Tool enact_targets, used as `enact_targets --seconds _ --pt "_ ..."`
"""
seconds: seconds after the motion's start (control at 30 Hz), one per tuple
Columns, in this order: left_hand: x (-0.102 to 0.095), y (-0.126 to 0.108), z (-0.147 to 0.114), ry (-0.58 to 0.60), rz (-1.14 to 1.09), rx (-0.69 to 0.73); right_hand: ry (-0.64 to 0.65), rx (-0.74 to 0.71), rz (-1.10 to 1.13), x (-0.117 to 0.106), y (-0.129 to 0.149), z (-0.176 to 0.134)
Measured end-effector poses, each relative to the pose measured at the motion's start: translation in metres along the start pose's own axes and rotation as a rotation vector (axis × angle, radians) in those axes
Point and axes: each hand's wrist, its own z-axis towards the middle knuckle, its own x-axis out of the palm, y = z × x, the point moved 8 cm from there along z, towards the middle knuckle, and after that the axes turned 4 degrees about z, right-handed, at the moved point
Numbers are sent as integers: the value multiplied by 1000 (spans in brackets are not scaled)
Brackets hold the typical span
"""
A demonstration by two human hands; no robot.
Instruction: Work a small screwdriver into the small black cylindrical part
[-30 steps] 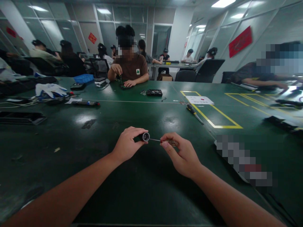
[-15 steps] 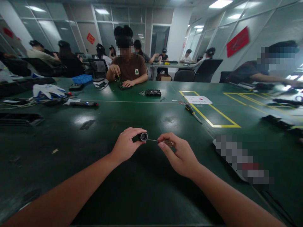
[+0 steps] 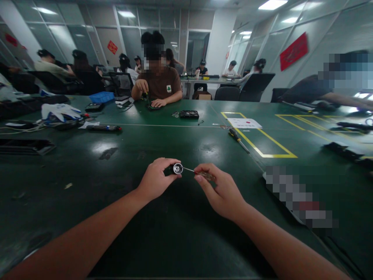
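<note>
Between the thumb and fingers of my left hand (image 3: 157, 177) is a short black cylindrical part (image 3: 177, 168) with a bright ring-shaped open end. Small details show inside that end, too small to name. A thin screwdriver (image 3: 207, 176) with a clear amber handle is pinched in my right hand (image 3: 221, 190). Its slim shaft points left, with the tip at the rim of the cylinder; whether it touches I cannot tell. Both hands are held over the green table (image 3: 175, 241).
A black-and-yellow screwdriver (image 3: 238, 140) lies beyond my right hand, near a paper sheet (image 3: 244, 123). A black part (image 3: 189, 114) lies further back. White gloves (image 3: 60, 112) and a pen-like tool (image 3: 103, 128) are at left. A person (image 3: 157, 83) works opposite.
The cylinder's open end has turned slightly and shows a brighter inside. The screwdriver's shaft tilts a little more, its tip now higher near the rim. Both hands keep nearly the same place.
</note>
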Motion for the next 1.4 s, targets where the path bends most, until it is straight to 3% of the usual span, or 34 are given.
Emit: enact_targets --seconds 0.27,0.47,0.63,1.0,1.23,1.4 --pt "-3 -4 0 -65 27 86 -66 -28 -13 -5 1 -2" --pt "-1 -6 -1 -44 36 161 -47 -32 -25 -4 3 -1" --pt "-3 -6 0 -64 49 151 -89 -31 18 -10 1 -5" --pt "-5 -10 -1 -68 54 164 11 -37 6 0 3 -3" --pt "-6 -5 -1 -101 68 130 -85 -61 11 -8 4 -5" --pt "-5 -6 -2 -89 55 141 -6 -53 -6 0 3 -3"
